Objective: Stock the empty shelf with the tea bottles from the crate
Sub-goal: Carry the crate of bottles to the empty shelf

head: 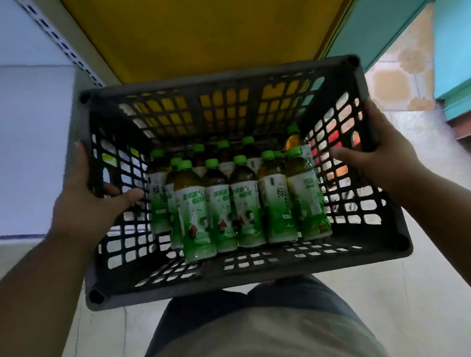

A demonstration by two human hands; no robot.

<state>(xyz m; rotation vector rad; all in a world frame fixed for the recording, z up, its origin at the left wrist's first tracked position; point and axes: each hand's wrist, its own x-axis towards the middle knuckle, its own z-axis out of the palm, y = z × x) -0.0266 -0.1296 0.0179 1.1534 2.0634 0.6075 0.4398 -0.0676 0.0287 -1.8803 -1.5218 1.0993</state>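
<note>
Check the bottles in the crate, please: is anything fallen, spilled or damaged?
Nothing stands out. The tea bottles stand upright and capped in the black crate, with no spill visible. The left hand and right hand grip its side walls.

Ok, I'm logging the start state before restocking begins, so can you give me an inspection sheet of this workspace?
Surface: yellow shelf lies bare beyond the crate; no bottles on the part in view.
Job's things: black crate held in front of the body; tea bottles with green caps stand upright inside, grouped in rows toward the middle and right.
Clutter: nothing seen.
Hands: left hand grips the crate's left wall, thumb inside; right hand grips the right wall likewise.
Cables: nothing seen.
Surroundings: slotted shelf upright at left, teal unit at right, pale floor below.
</note>
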